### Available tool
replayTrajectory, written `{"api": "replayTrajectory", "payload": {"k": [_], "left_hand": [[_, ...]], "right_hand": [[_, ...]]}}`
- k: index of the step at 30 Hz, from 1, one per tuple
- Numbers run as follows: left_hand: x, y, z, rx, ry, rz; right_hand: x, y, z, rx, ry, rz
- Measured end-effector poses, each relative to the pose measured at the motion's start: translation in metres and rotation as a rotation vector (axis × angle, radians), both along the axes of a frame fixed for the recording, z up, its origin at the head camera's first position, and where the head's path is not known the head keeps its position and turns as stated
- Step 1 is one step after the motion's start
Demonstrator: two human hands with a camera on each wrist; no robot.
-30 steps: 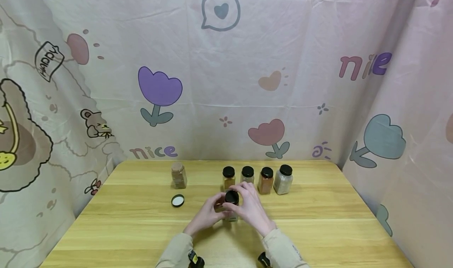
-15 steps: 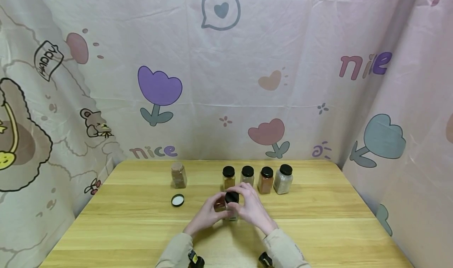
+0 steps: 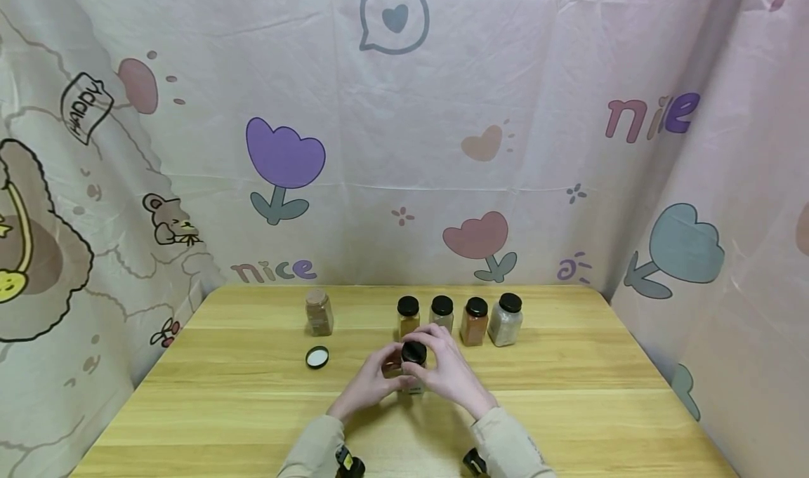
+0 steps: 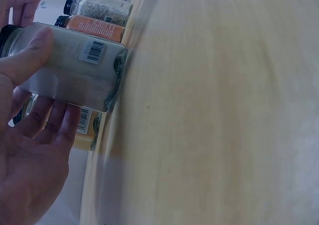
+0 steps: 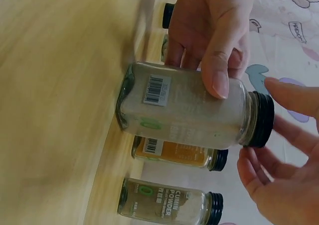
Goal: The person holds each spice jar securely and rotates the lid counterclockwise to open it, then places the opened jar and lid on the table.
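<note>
In the middle of the table, a square glass spice jar [image 5: 184,105] with pale contents and a barcode label stands upright between my hands. My left hand [image 3: 371,385] holds its body, thumb on the near side and fingers behind, as the left wrist view shows. Above, my right hand [image 3: 447,369] has thumb and fingertips around the rim of the black lid [image 3: 413,352], which sits on the jar's neck. To the left, a jar of brown powder [image 3: 320,318] stands without a black cap. Close in front of it a loose black lid [image 3: 317,357] lies with its white liner up.
Behind my hands a row of black-lidded spice jars stands: a yellow-orange one [image 3: 408,320], a cumin powder jar [image 5: 167,202], a reddish one [image 3: 475,327] and a wider pale one [image 3: 507,323]. The wooden table [image 3: 221,408] ends at a printed curtain [image 3: 379,134].
My right hand shifts and regrips slightly around the lid, its thumb moving a little along the rim. The left hand and the other jars stay in place.
</note>
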State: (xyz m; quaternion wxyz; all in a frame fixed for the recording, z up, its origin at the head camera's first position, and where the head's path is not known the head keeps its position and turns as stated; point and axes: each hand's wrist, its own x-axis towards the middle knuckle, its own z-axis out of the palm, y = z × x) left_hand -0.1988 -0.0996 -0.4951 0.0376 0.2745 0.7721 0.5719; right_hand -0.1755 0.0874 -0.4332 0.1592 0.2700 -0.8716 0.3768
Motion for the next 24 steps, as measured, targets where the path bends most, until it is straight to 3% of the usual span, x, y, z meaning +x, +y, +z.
{"api": "replayTrajectory", "payload": {"k": [5,9,24], "left_hand": [[0.0009,0.0009,0.0002,0.003,-0.012,0.002],[0.0011,0.0012,0.0004,0.004,-0.024,0.004],[0.0005,-0.0001,0.0000,-0.012,0.010,0.002]], "right_hand": [[0.0014,-0.0051,-0.0020,0.024,0.069,-0.122],[0.0019,-0.0072,-0.0024,0.041,0.110,-0.170],[0.0010,-0.0047,0.0015,0.053,0.102,-0.101]]}}
